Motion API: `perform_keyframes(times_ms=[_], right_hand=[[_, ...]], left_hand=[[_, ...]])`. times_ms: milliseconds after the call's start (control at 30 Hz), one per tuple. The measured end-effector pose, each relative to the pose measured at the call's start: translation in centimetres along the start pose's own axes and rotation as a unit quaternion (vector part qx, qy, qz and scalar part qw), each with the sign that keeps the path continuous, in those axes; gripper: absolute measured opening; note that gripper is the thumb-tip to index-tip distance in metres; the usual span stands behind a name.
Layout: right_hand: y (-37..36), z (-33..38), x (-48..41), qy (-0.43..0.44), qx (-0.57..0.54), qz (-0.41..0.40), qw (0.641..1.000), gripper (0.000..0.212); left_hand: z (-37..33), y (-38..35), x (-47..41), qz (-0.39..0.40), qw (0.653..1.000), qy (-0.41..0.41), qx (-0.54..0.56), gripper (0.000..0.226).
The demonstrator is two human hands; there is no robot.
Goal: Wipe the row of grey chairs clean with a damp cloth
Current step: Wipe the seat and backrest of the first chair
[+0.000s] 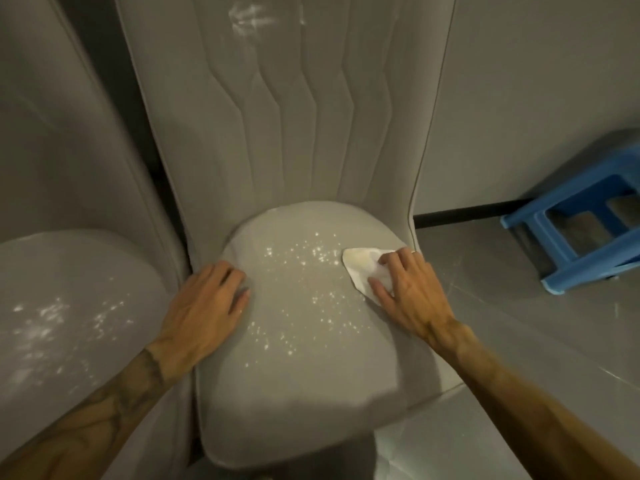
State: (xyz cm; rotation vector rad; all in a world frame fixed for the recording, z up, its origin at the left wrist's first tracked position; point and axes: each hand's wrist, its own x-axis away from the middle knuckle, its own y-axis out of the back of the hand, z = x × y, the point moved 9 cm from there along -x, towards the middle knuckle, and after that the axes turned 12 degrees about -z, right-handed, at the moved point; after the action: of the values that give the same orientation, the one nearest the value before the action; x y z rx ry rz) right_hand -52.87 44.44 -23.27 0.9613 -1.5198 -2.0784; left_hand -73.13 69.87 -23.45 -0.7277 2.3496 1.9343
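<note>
A person leans over a grey, smooth-upholstered chair seat with a rounded cushion (304, 393), both forearms reaching in from 6 o'clock. The left hand (207, 299) rests flat on the seat's 9 o'clock edge, its fingers (239, 275) loosely spread and holding nothing, apparently as a brace. The right hand (412, 296) is at the 3 o'clock edge, its fingers (393, 263) and thumb spread and pressing down on a small, crumpled white cloth (356, 268). They lie on top of it and do not grip it.

The cloth is soft and creased. Its long axis runs roughly from 11 to 5 o'clock, and its free edge points toward the middle of the seat. A scatter of glinting white specks (304, 289) lies just beside that edge and spreads away toward 8 o'clock, between the two hands. The right hand is the nearer one, so the next stroke likely sweeps leftward across the cushion.

Beyond the seat rises the chair's tall grey backrest with stitched vertical channels (294, 116), which carries a white smear (249, 19) near its top. A second grey chair (69, 306), also flecked white, stands at 9 o'clock. A blue moulded-plastic stool (581, 230) stands on the glossy grey tiled floor (502, 278) at 2 o'clock.
</note>
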Motion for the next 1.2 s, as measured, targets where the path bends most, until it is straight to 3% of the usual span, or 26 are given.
perform_keyframes(times_ms=[133, 367, 467, 500, 600, 667, 833, 1000, 1067, 1133, 1200], right_hand=[[-1.1, -0.4, -1.0, 0.021, 0.005, -0.012, 1.0, 0.034], [-2.4, -0.7, -2.5, 0.013, -0.071, 0.099, 0.992, 0.028], [-2.3, -2.0, -2.6, -0.042, -0.118, 0.126, 0.984, 0.029], [-2.5, -2.2, -2.5, -0.048, -0.114, 0.111, 0.986, 0.03], [-2.9, -0.5, -1.6, 0.055, 0.017, 0.0, 0.998, 0.031], [-3.7, -0.2, -1.8, 0.08, 0.046, -0.037, 0.995, 0.032], [-4.2, -0.7, -6.4, 0.0, 0.061, -0.077, 0.995, 0.035], [-4.4, 2.1, -1.6, 0.139, -0.026, -0.03, 0.99, 0.03], [-3.9, 0.2, -2.7, 0.117, 0.005, -0.036, 0.992, 0.033], [-4.0, -1.8, -5.0, 0.039, 0.066, -0.053, 0.996, 0.035], [-4.6, -0.3, -6.3, 0.013, 0.085, -0.076, 0.993, 0.033]], left_hand=[[1.3, -1.5, -1.2, -0.051, 0.998, -0.027, -0.014, 0.034], [1.4, -2.0, -1.9, -0.125, 0.991, -0.039, -0.019, 0.029], [1.3, -2.3, -1.7, -0.138, 0.99, -0.029, -0.009, 0.027], [1.3, -2.3, -1.7, -0.146, 0.989, -0.027, -0.008, 0.026], [1.2, -2.4, -1.6, -0.158, 0.987, -0.027, -0.017, 0.026], [1.2, -2.6, -1.6, -0.159, 0.986, -0.029, -0.024, 0.025], [1.1, -2.3, -1.5, -0.166, 0.985, -0.027, -0.035, 0.025], [0.9, -2.3, -1.5, -0.177, 0.982, -0.028, -0.051, 0.025], [0.9, -2.3, -1.7, -0.177, 0.982, -0.027, -0.061, 0.025], [0.7, -2.4, -1.5, -0.177, 0.982, -0.029, -0.064, 0.024], [0.6, -2.3, -1.4, -0.184, 0.98, -0.025, -0.067, 0.022]])
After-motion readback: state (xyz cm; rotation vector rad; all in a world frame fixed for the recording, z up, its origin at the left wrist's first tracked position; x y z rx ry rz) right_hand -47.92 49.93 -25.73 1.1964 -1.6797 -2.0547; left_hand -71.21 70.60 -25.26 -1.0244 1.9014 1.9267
